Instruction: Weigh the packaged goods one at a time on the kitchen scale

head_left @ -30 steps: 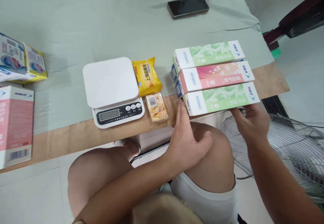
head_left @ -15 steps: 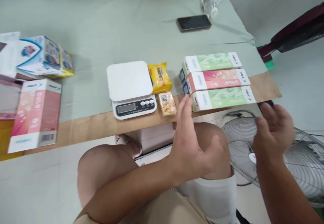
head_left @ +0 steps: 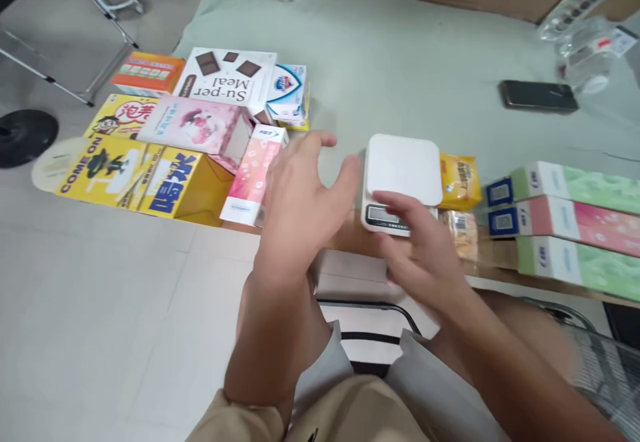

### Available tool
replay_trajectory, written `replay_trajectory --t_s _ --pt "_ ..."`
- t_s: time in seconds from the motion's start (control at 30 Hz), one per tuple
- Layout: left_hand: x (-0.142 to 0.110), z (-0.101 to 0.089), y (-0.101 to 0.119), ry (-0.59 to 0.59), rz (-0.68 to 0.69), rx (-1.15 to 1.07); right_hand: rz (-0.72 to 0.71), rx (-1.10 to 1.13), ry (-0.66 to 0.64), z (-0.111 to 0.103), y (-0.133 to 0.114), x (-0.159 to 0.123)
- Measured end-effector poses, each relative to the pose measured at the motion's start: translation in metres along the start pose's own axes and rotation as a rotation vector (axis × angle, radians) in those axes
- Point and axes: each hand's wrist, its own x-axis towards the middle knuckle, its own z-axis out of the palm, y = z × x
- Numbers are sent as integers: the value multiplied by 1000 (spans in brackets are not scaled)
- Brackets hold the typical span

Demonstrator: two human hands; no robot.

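My left hand [head_left: 310,195] is open, its thumb and fingers apart, over the right side of a pink and white box [head_left: 255,172] near the table's front edge. Whether it touches the box I cannot tell. Thumb and fingers apart, my right hand [head_left: 423,249] hangs in front of a white kitchen scale [head_left: 403,165] and hides part of its display panel. Nothing lies on the scale's plate. To the scale's right sit a yellow packet [head_left: 460,182] and a smaller clear-wrapped snack [head_left: 460,232].
Several boxes crowd the left, among them a yellow box [head_left: 113,172], a pink floral box [head_left: 195,122] and a white Su-per Meal box [head_left: 227,79]. Three long cartons [head_left: 570,219] line the right. Farther back lie a phone [head_left: 540,95] and a plastic bottle [head_left: 590,52].
The view has swung left, bringing the left-hand boxes into sight. Both hands have moved left, from near the long cartons to the pink box and the scale.
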Motion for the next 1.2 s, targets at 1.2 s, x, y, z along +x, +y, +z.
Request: replay_trajectory --t_s 1.2 --pt "9 -50 -41 -156 -202 -38 45 -12 -135 126 -45 42"
